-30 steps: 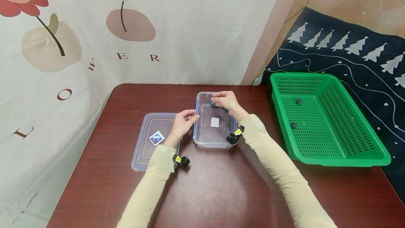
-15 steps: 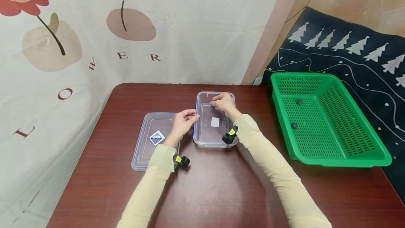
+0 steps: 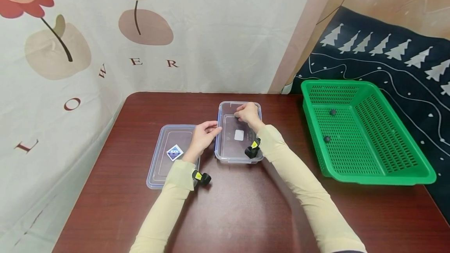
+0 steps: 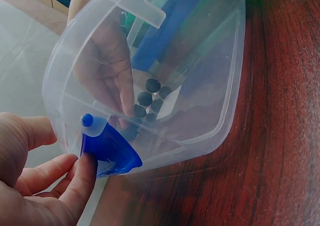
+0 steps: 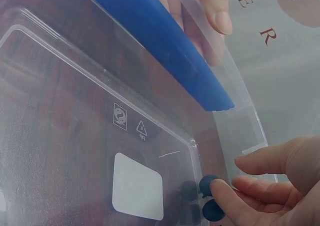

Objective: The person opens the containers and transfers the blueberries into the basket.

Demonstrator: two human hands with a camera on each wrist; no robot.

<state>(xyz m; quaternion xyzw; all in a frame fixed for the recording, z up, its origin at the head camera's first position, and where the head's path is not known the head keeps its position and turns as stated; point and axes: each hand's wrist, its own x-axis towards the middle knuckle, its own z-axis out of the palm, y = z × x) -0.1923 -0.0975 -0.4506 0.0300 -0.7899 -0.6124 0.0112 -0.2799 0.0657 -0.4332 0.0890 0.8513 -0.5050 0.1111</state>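
Observation:
A clear plastic box [image 3: 228, 147] with blue side latches stands lidless on the table. My left hand [image 3: 202, 139] rests against its left side, thumb and fingertips touching the outer wall around a blue latch [image 4: 111, 148]. My right hand [image 3: 248, 113] reaches down into the far part of the box. In the right wrist view one of its fingertips touches a small dark blue ball [image 5: 208, 185], while the thumb stays apart from it. A second dark ball [image 5: 213, 210] lies beside it. Through the wall, the left wrist view shows several balls [image 4: 153, 85] grouped on the box floor.
A clear lid [image 3: 159, 159] with a blue diamond label lies left of the box, partly under my left forearm. To the right, a green basket [image 3: 369, 179] holds two dark balls [image 3: 333, 112]. Behind the table [image 3: 246, 210] hangs a printed cloth.
My right hand has lowered into the box and shifted slightly left with a dark ball, which now lies at the fingertips. The left hand, lid and basket have stayed put.

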